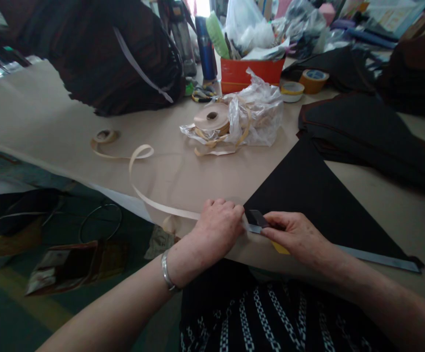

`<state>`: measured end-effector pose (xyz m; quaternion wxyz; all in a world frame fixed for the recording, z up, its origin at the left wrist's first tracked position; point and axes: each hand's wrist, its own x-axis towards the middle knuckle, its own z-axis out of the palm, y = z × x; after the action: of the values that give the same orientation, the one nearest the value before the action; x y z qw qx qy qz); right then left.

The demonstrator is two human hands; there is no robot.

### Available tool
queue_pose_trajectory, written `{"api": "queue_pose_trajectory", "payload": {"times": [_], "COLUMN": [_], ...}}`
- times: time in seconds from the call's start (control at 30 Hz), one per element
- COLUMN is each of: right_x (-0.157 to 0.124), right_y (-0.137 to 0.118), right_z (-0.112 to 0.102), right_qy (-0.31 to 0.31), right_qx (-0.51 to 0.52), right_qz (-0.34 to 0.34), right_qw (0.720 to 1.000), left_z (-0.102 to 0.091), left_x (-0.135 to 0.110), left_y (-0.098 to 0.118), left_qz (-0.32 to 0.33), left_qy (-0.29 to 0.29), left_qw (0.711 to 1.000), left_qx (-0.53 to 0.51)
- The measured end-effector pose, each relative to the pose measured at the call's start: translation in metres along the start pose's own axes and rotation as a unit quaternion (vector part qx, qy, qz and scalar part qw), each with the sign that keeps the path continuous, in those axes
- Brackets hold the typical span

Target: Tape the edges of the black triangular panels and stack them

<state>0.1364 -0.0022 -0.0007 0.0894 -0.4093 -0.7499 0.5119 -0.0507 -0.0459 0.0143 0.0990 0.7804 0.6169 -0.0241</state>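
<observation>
My left hand [217, 227], fingers curled, is closed on the end of a cream tape [161, 208]. The tape loops back over the table to a small roll [105, 136]. My right hand [300, 237] pinches a dark flat rectangular piece [256, 218] between thumb and fingers, just right of the left hand. Beneath and beyond my right hand lies a triangular black fabric piece [307, 186]. A pale strip [379, 256] runs along its near edge. Something yellow [280, 248] shows under the right hand at the table's edge.
Behind sit a large tape roll [211, 117] in a plastic bag [259, 115], pliers [204, 94], a red box [251, 73] and a blue bottle [206, 49]. Dark fabric stacks stand left [117, 63] and right [359, 127]. The table's front edge [69, 177] drops off at left.
</observation>
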Motion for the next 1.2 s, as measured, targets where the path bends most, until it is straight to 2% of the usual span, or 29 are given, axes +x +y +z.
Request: {"api": "queue_pose_trajectory", "payload": {"times": [0.17, 0.33, 0.53, 0.63, 0.73, 0.9, 1.0, 1.1, 1.2], "right_x": [0.004, -0.001, -0.003, -0.002, -0.001, -0.001, -0.001, -0.004, -0.018], "right_y": [0.000, 0.002, 0.010, 0.009, 0.005, 0.002, -0.001, -0.005, 0.001], "right_z": [0.011, 0.020, 0.032, 0.036, 0.036, 0.036, 0.038, 0.027, -0.008], "right_qy": [0.038, 0.044, 0.068, 0.076, 0.071, 0.053, 0.027, 0.031, 0.093], "right_qx": [-0.073, -0.152, -0.285, -0.351, -0.381, -0.378, -0.355, -0.294, -0.174], "right_qz": [0.024, -0.037, -0.072, -0.069, -0.061, -0.049, -0.047, -0.057, -0.043], "right_qw": [0.996, 0.987, 0.954, 0.931, 0.920, 0.923, 0.933, 0.953, 0.979], "left_z": [-0.003, 0.001, 0.002, -0.002, -0.005, -0.010, -0.014, -0.014, -0.006], "left_x": [0.007, 0.012, 0.012, 0.012, 0.012, 0.001, -0.012, -0.022, -0.024], "left_y": [-0.003, -0.005, -0.006, -0.006, -0.005, 0.010, 0.021, 0.017, 0.003], "left_qz": [-0.008, 0.003, 0.014, 0.017, 0.020, 0.059, 0.087, 0.031, -0.028], "left_qy": [-0.013, -0.017, -0.026, -0.027, -0.031, -0.057, -0.066, -0.036, -0.016], "left_qw": [1.000, 1.000, 1.000, 0.999, 0.999, 0.994, 0.978, 0.960, 0.958], "left_qx": [0.002, 0.003, -0.003, -0.007, -0.017, -0.071, -0.176, -0.276, -0.285]}}
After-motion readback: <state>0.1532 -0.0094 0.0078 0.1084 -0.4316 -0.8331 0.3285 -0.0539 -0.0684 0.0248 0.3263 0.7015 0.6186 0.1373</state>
